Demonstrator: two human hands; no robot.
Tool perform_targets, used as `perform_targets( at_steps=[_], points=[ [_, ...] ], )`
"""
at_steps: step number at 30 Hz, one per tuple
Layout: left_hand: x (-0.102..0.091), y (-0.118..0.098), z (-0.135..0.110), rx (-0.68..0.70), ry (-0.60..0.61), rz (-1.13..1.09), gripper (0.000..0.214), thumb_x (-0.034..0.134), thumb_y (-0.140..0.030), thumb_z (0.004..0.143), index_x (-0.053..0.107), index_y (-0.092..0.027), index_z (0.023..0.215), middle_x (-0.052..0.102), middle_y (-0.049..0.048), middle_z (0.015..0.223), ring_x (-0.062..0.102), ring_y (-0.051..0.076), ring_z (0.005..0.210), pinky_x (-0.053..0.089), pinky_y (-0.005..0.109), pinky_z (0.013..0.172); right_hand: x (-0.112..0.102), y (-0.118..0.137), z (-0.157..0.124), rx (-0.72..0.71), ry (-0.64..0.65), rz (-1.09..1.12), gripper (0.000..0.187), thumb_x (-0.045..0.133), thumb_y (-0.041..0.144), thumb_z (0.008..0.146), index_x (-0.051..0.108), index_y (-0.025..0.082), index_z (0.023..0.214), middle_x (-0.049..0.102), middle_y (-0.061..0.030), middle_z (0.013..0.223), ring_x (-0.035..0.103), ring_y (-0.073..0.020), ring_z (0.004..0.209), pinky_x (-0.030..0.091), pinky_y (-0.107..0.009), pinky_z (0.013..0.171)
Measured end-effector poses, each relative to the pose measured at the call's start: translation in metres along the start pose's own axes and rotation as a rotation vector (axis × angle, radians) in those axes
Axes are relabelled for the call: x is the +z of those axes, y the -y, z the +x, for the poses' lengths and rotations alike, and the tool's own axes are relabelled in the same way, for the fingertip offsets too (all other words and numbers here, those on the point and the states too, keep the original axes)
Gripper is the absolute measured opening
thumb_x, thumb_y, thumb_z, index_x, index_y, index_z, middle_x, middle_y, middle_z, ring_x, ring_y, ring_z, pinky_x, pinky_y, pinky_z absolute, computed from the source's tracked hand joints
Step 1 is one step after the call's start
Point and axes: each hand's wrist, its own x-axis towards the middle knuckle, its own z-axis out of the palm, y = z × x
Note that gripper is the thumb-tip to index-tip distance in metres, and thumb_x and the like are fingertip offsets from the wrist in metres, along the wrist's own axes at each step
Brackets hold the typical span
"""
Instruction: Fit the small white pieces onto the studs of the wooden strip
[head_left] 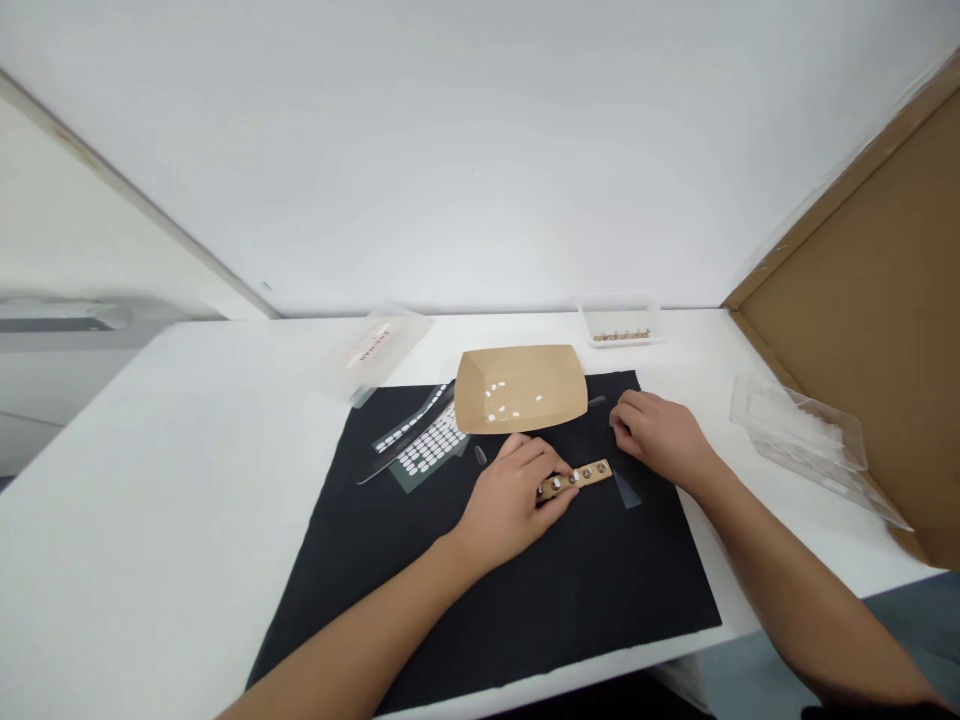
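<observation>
My left hand [510, 505] is closed around the left part of a tan strip [602, 468] with a row of round metal studs; its fingers hide that end. Small white pieces sit on some of the studs. My right hand [656, 435] is apart from the strip, over the mat's right edge, its fingers curled together; anything between them is hidden. Beneath it lies a small clear film piece [628, 490]. A clear false nail tip [481, 455] lies left of the strip, and another nail tip [596, 401] rests beside the tray.
A brown paper tray [555, 375] holds several white bits. Dark tweezers [405, 440] lie across a sheet of white oval stickers [431, 447] on the black mat [480, 620]. Around it are a plastic bag [386, 345], a small clear tray [619, 325] and a clear box [810, 430]. Cardboard stands right.
</observation>
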Motion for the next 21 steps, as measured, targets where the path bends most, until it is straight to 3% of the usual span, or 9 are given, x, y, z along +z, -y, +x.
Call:
perform_targets(
  at_steps=[9, 14, 21],
  points=[
    [0.000, 0.001, -0.001, 0.011, -0.006, 0.001, 0.007, 0.073, -0.028, 0.098, 0.072, -0.023, 0.103, 0.071, 0.0055, 0.099, 0.061, 0.025, 0.097, 0.052, 0.039, 0.087, -0.007, -0.007, -0.004, 0.022, 0.032, 0.218, 0.013, 0.060, 0.017, 0.100, 0.072, 0.022, 0.102, 0.073, -0.0055, 0.109, 0.069, -0.0214, 0.102, 0.051, -0.031, 0.080],
    [0.001, 0.001, -0.001, 0.011, -0.006, 0.003, 0.007, 0.072, -0.029, 0.099, 0.071, -0.022, 0.102, 0.071, 0.0056, 0.099, 0.059, 0.024, 0.097, 0.051, 0.039, 0.087, -0.008, -0.011, -0.004, 0.013, 0.052, 0.230, 0.007, 0.065, 0.023, 0.102, 0.072, 0.023, 0.101, 0.072, -0.0046, 0.110, 0.069, -0.0207, 0.101, 0.051, -0.030, 0.076],
    [0.001, 0.002, -0.001, 0.019, 0.001, 0.012, 0.008, 0.071, -0.030, 0.100, 0.071, -0.023, 0.102, 0.071, 0.0052, 0.100, 0.059, 0.025, 0.098, 0.050, 0.039, 0.087, -0.003, -0.011, -0.004, -0.035, 0.035, 0.118, 0.017, 0.055, 0.026, 0.110, 0.070, 0.022, 0.104, 0.071, -0.0066, 0.109, 0.067, -0.0213, 0.098, 0.045, -0.030, 0.070]
  ],
)
